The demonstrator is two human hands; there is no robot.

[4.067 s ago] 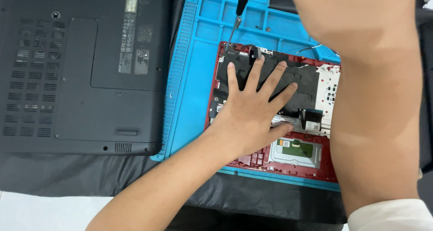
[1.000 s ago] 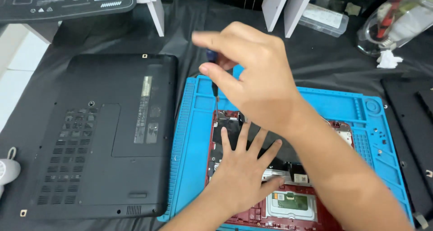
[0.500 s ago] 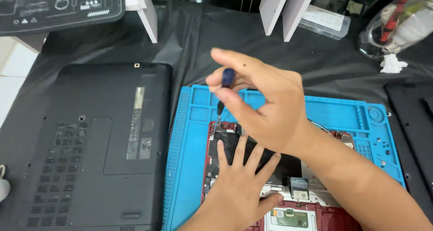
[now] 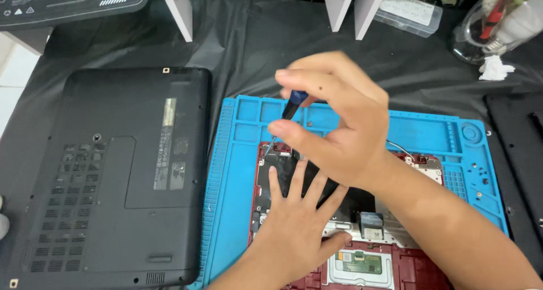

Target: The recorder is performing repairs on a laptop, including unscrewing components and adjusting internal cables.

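Head view: my right hand (image 4: 339, 126) has dropped lower than half a second ago, its fingers pinching the blue-handled screwdriver (image 4: 285, 117), tip now at the red laptop chassis (image 4: 396, 267) corner. Left hand (image 4: 300, 222) stays flat, fingers spread, on it.

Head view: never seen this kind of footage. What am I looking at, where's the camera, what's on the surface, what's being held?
The single picture comes from a camera worn on a person's head, looking down at their two bare hands; there is no robot. The left hand lies flat, fingers spread, on an opened red laptop part that rests on a blue work mat. The right hand pinches a small screwdriver with a dark blue handle, its tip down at the part's upper left corner. Left of the mat a black laptop base lies bottom side up. All of it sits on a black sheet. Further back are a clear plastic box and white stand legs.
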